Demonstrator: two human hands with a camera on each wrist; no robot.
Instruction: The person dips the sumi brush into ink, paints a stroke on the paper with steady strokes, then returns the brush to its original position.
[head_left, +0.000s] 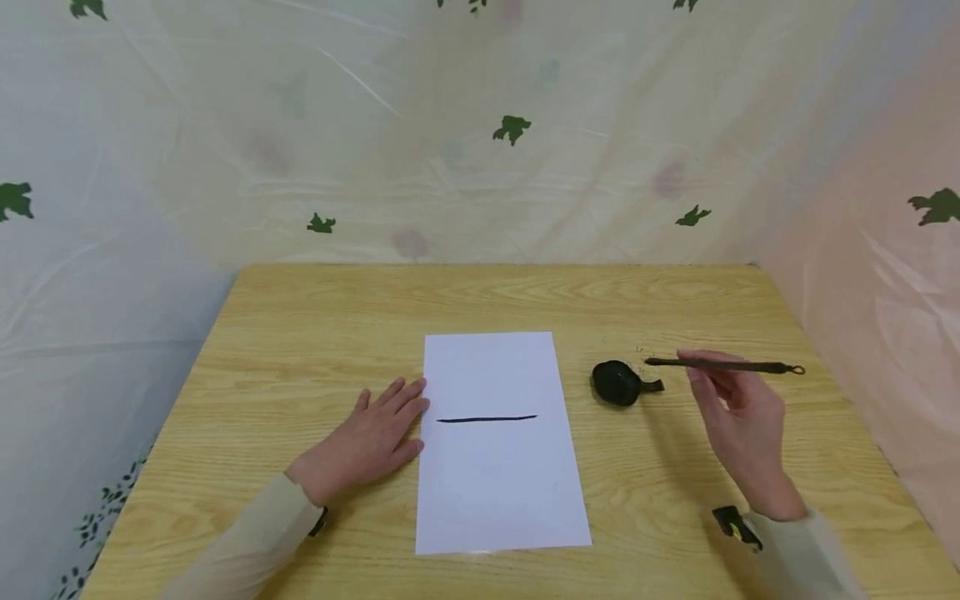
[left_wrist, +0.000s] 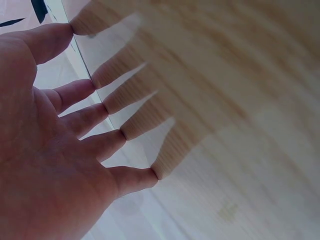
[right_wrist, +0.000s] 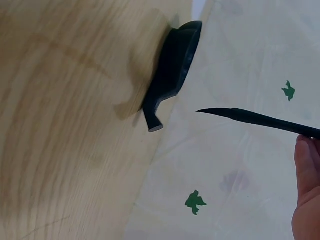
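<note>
In the head view a white sheet of paper [head_left: 495, 492] lies on the table, with one black horizontal stroke [head_left: 487, 419] across its middle. My left hand [head_left: 371, 437] rests at the sheet's left edge, fingers spread and fingertips on the border; the left wrist view shows its palm [left_wrist: 55, 145]. My right hand [head_left: 742, 421] pinches a dark writing brush [head_left: 720, 365], held nearly level above the table with its tip to the left. Just left of the tip sits a small black ink dish [head_left: 617, 383] with a short handle. In the right wrist view the brush's pointed bristles [right_wrist: 215, 111] face the dish [right_wrist: 172, 62].
The wooden table [head_left: 315, 333] ends at the back against a pale hanging sheet [head_left: 420, 167] with green leaf-like prints. More hanging fabric [head_left: 870, 250] closes off the right side, and another panel [head_left: 90, 292] the left.
</note>
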